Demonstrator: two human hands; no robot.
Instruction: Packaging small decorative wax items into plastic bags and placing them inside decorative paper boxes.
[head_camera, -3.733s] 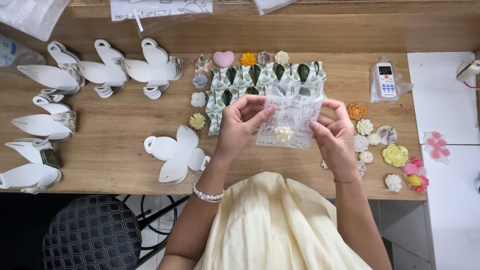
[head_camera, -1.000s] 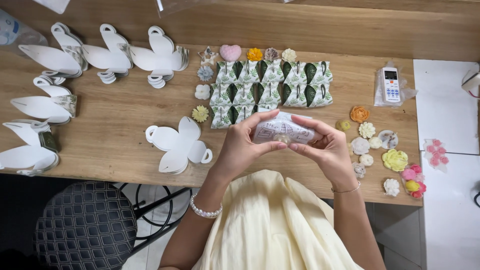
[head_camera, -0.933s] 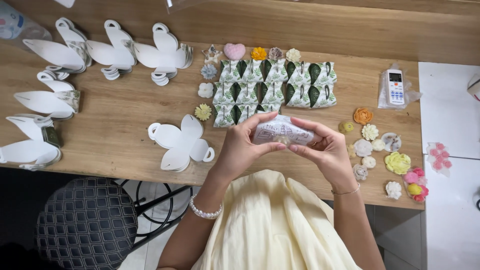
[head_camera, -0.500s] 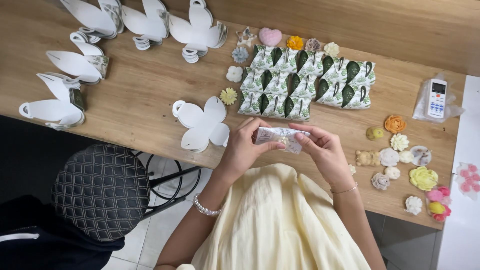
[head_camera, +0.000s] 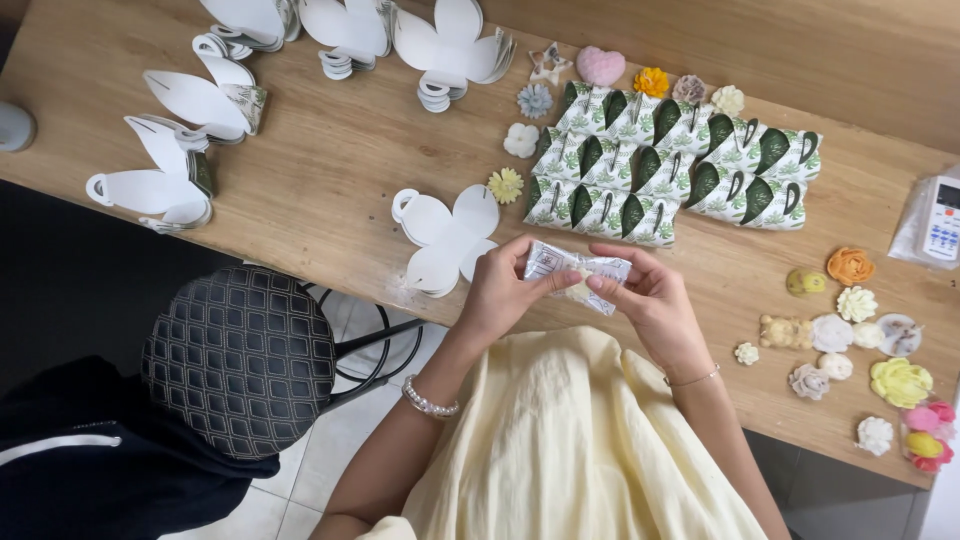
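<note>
From the head view, the left hand and the right hand are both pinching a small clear packet between fingertips, holding it just above the near edge of the wooden table. Flat white box blanks are lying just left of the hands, and folded leaf-print boxes are sitting beyond them. Small coloured flower shapes are spreading to the right. A padded stool is standing on the tiled floor.
</note>
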